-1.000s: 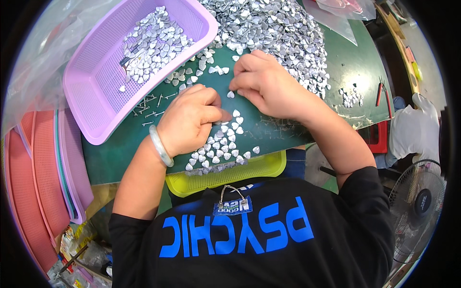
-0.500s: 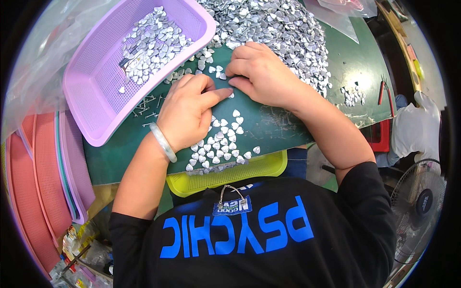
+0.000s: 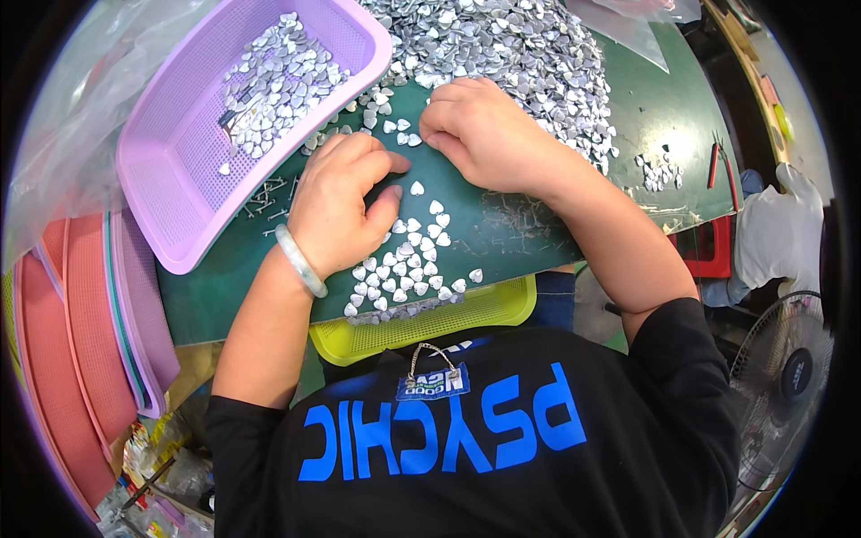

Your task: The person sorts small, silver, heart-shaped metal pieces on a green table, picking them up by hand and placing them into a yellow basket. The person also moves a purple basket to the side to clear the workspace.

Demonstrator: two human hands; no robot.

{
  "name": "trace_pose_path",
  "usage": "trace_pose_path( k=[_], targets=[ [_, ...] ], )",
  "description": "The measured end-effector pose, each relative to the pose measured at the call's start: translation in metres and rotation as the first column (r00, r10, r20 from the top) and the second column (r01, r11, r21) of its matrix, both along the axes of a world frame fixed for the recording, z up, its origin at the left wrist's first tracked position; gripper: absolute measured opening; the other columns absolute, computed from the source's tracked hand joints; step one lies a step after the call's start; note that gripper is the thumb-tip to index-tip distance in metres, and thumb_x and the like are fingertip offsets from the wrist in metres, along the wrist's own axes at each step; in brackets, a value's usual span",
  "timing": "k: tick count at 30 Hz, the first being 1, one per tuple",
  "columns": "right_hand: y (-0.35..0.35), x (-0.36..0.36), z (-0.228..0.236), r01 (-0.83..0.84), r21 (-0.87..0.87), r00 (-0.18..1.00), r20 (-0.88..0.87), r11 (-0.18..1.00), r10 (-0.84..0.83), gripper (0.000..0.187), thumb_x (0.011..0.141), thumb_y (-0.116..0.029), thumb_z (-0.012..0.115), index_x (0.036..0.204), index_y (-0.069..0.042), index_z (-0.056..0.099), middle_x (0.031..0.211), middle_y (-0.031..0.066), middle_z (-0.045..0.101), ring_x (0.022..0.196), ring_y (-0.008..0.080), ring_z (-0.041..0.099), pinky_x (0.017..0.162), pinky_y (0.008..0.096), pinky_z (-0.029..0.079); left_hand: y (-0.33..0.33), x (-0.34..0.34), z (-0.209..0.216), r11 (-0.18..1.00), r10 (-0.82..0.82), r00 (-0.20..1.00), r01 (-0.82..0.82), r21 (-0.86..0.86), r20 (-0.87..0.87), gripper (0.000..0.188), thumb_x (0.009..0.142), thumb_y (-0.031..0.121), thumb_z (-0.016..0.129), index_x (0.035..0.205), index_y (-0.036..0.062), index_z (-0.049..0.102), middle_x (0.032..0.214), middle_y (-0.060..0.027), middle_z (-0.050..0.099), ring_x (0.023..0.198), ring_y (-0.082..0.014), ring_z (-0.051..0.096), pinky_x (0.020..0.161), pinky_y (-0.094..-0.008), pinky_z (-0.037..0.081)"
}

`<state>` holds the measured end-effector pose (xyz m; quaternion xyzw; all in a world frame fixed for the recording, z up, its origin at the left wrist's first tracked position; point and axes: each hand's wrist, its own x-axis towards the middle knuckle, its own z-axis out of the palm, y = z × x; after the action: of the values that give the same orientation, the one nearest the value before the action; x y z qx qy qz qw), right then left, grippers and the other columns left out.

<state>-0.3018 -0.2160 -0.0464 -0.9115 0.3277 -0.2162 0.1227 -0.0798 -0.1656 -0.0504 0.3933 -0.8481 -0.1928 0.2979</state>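
Observation:
My left hand (image 3: 339,202) rests low over the green tabletop (image 3: 511,229), its thumb and index finger apart with nothing visible between them. Just right of its fingertips lies a single silver heart-shaped piece (image 3: 417,188). Below that, a loose group of silver hearts (image 3: 413,260) spreads toward the near table edge. My right hand (image 3: 489,130) is at the near edge of a large heap of hearts (image 3: 547,67), fingers curled in and thumb pressed against them; whatever they hold is hidden. A few hearts (image 3: 402,139) lie between the two hands.
A purple basket (image 3: 148,166) with hearts inside stands at the left. A yellow-green basket (image 3: 507,309) sits under the near table edge. Small metal pins (image 3: 269,199) lie beside my left wrist. Red-handled pliers (image 3: 713,166) and a few hearts (image 3: 659,170) are at the right.
My left hand has drawn back a little to the left, its thumb and index finger parting. One heart now shows below the fingertips. My right fingers have curled in and moved off the left fingertips.

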Motion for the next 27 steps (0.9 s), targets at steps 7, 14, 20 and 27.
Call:
trace_pose_path(
  k=[7, 14, 20, 27],
  targets=[
    [0.0, 0.009, -0.006, 0.014, -0.126, 1.0, -0.02, 0.992, -0.017, 0.011, 0.084, -0.016, 0.062, 0.08, -0.009, 0.069, 0.085, 0.0062, 0.062, 0.094, 0.0272, 0.06, 0.082, 0.0413, 0.044, -0.001, -0.01, 0.0, 0.999, -0.039, 0.999, 0.04, -0.032, 0.019, 0.018, 0.071, 0.004, 0.074, 0.089, 0.0046, 0.07, 0.086, -0.0075, 0.059, 0.083, -0.0272, 0.055, 0.078, -0.0379, 0.046],
    [0.003, 0.003, 0.0, -0.027, 0.008, 0.999, -0.025, 1.0, 0.027, 0.009, 0.084, -0.014, 0.063, 0.081, -0.008, 0.069, 0.084, 0.0065, 0.062, 0.091, 0.0278, 0.06, 0.083, 0.0409, 0.043, -0.002, -0.003, 0.0, 0.994, -0.078, 0.997, 0.077, -0.08, -0.012, 0.013, 0.069, 0.004, 0.074, 0.081, 0.0069, 0.07, 0.082, -0.006, 0.058, 0.08, -0.0263, 0.056, 0.074, -0.0378, 0.046],
    [0.003, -0.001, 0.001, 0.007, -0.005, 1.0, -0.017, 1.0, -0.007, 0.008, 0.085, -0.01, 0.063, 0.087, -0.007, 0.07, 0.085, 0.0074, 0.062, 0.09, 0.0289, 0.06, 0.086, 0.0399, 0.043, -0.001, 0.004, 0.001, 0.999, -0.03, 0.994, 0.026, -0.039, -0.109, 0.014, 0.07, -0.003, 0.066, 0.079, 0.005, 0.07, 0.081, -0.0072, 0.059, 0.077, -0.0262, 0.057, 0.07, -0.0362, 0.047],
    [0.004, -0.006, 0.003, 0.018, 0.007, 1.0, 0.023, 1.0, -0.018, 0.016, 0.085, -0.009, 0.06, 0.089, -0.009, 0.075, 0.087, 0.0077, 0.063, 0.093, 0.0295, 0.059, 0.087, 0.0415, 0.044, -0.001, 0.011, -0.002, 0.999, 0.052, 0.987, -0.05, 0.019, -0.153, 0.022, 0.07, -0.009, 0.056, 0.082, 0.002, 0.07, 0.079, -0.0081, 0.058, 0.074, -0.0257, 0.056, 0.069, -0.0354, 0.047]
  ],
)
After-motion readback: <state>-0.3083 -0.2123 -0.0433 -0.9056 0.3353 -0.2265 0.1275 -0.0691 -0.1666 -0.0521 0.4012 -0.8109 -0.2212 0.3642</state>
